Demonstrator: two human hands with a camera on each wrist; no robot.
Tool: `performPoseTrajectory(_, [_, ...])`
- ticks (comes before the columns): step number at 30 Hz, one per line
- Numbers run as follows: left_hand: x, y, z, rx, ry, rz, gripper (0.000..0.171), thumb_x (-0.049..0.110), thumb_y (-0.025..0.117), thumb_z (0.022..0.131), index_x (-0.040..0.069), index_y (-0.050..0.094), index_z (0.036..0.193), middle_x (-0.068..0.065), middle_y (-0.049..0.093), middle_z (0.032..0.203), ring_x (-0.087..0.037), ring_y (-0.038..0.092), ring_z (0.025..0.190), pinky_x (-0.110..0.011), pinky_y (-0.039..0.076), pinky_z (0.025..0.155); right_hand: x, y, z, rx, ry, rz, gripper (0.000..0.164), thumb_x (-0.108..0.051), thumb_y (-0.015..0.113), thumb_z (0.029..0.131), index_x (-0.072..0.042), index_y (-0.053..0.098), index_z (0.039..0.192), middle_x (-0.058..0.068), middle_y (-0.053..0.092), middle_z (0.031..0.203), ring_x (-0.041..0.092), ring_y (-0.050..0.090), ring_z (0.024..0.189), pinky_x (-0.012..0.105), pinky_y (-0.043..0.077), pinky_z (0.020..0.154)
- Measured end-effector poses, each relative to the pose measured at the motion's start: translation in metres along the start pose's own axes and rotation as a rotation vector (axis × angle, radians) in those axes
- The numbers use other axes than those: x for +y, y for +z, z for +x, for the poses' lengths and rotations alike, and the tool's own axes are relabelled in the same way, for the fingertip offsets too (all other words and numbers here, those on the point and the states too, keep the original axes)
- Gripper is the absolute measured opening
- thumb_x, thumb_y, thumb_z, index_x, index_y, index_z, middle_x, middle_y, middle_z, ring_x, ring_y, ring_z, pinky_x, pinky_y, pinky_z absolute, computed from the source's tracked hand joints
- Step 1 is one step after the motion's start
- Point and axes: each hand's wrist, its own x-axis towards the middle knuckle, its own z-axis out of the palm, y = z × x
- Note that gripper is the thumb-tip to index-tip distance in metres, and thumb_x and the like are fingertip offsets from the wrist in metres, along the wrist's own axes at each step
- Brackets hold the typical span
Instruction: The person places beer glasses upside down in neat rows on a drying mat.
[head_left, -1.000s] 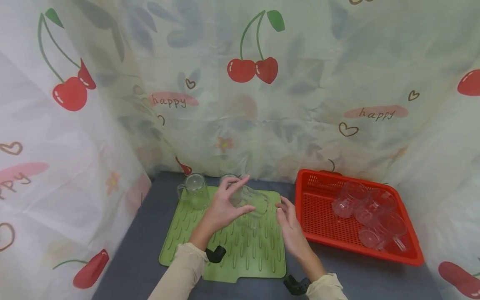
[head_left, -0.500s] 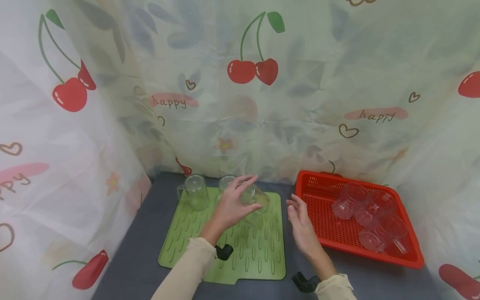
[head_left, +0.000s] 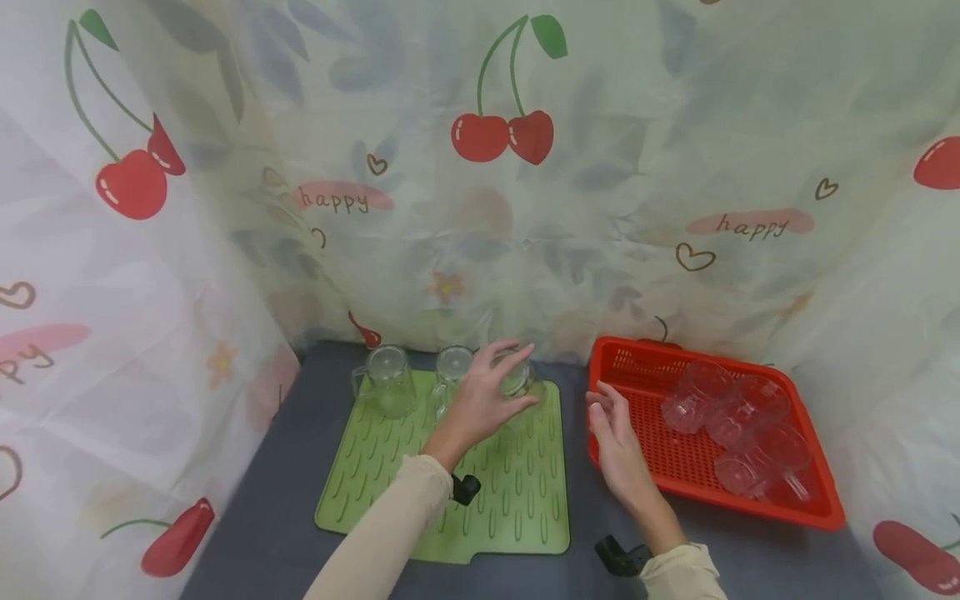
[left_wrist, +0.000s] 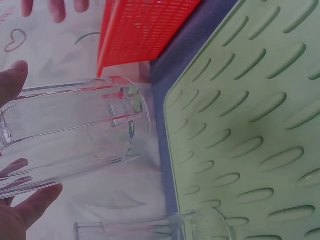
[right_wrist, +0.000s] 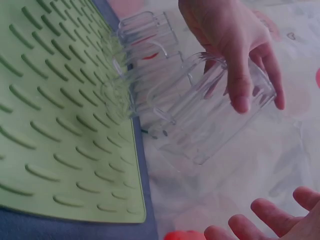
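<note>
My left hand (head_left: pixel 486 398) grips a clear glass mug (head_left: pixel 517 382) by its base end, thumb and fingers around its sides. The mug is upside down over the back right of the green drying mat (head_left: pixel 517 508). In the left wrist view the rim of the mug (left_wrist: pixel 135 120) points toward the mat. Two more upturned glass mugs stand on the mat's back edge, a left mug (head_left: pixel 390 385) and a middle mug (head_left: pixel 454 365), the latter partly hidden by my left hand. Holding nothing, my right hand (head_left: pixel 621 446) hovers beside the red basket, fingers loosely extended.
The red plastic basket (head_left: pixel 675 490) sits right of the mat, with several clear glass mugs (head_left: pixel 757 458) lying in its right half. A dark grey table (head_left: pixel 262 508) lies under everything. Printed curtains (head_left: pixel 600 275) enclose the back and both sides.
The left hand has moved right with the mug, which has turned from tilted to nearly upright, base up. My right hand has drawn away to the right, toward the basket.
</note>
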Motion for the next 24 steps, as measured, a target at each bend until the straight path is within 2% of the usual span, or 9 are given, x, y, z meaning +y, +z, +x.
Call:
performPoseTrajectory(5, [-0.002, 0.009, 0.006, -0.031, -0.012, -0.007, 0.082, 0.033, 0.089, 0.080, 0.029, 0.050, 0.152, -0.005, 0.046, 0.154, -0.027, 0.046, 0.143, -0.043, 0.050, 0.112, 0.000, -0.010, 0.002, -0.009, -0.016, -0.010, 0.056, -0.037, 0.036, 0.112, -0.014, 0.019, 0.160, 0.017, 0.035, 0.160, 0.036, 0.035, 0.149, 0.059, 0.032, 0.120])
performPoseTrajectory(12, [-0.009, 0.022, 0.010, -0.025, -0.036, -0.006, 0.080, 0.028, 0.091, 0.077, 0.029, 0.054, 0.148, -0.004, 0.046, 0.156, -0.028, 0.043, 0.146, -0.048, 0.047, 0.115, 0.002, -0.025, 0.003, -0.006, -0.031, -0.047, 0.061, -0.038, 0.042, 0.110, -0.014, 0.018, 0.161, 0.018, 0.033, 0.160, 0.039, 0.032, 0.150, 0.065, 0.028, 0.121])
performPoseTrajectory(19, [-0.007, 0.032, 0.014, -0.063, -0.106, -0.013, 0.076, 0.031, 0.088, 0.080, 0.036, 0.054, 0.147, -0.002, 0.042, 0.156, -0.026, 0.043, 0.145, -0.041, 0.053, 0.109, 0.004, -0.038, 0.005, -0.012, -0.017, -0.075, 0.067, -0.042, 0.043, 0.109, -0.015, 0.012, 0.162, 0.019, 0.028, 0.162, 0.042, 0.028, 0.152, 0.068, 0.026, 0.121])
performPoseTrajectory(24, [-0.007, 0.041, 0.016, -0.067, -0.102, -0.019, 0.073, 0.031, 0.087, 0.081, 0.035, 0.056, 0.146, -0.004, 0.044, 0.153, -0.029, 0.045, 0.142, -0.042, 0.053, 0.108, 0.006, -0.044, 0.005, -0.023, -0.010, -0.092, 0.068, -0.041, 0.044, 0.109, -0.017, 0.010, 0.163, 0.018, 0.026, 0.163, 0.042, 0.027, 0.152, 0.069, 0.027, 0.120])
